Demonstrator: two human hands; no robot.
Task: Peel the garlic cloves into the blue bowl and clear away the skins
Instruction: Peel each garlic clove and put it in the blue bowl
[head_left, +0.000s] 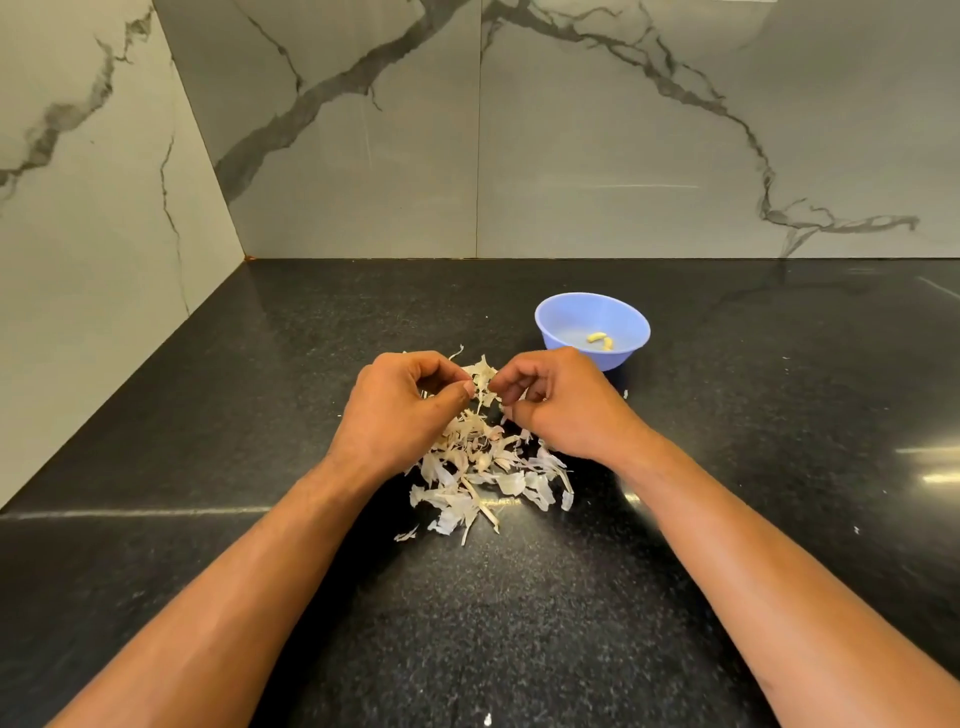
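Garlic skins (483, 462) sprawl in a loose pale heap near the middle of the black speckled counter (208, 571), and that counter fills the whole lower view, meeting a grey veined marble wall (623, 156) along its far edge. Both bare forearms come in from the near edge. Left hand (400, 410) sits over the heap's left side, fingers curled, thumb and forefinger tip pressed together on a shred of skin at the pile's far end. Right hand (561, 405) mirrors it just beside, fingers curled in tight toward the same shred; whether a clove is tucked between the two hands, I cannot tell. Blue bowl (566, 317) stands upright just beyond the right hand, toward the far edge, right of the heap. Down inside it, two peeled cloves (600, 340) lie touching on the bottom. Tiny stray flakes dot the counter toward the near and right edges.
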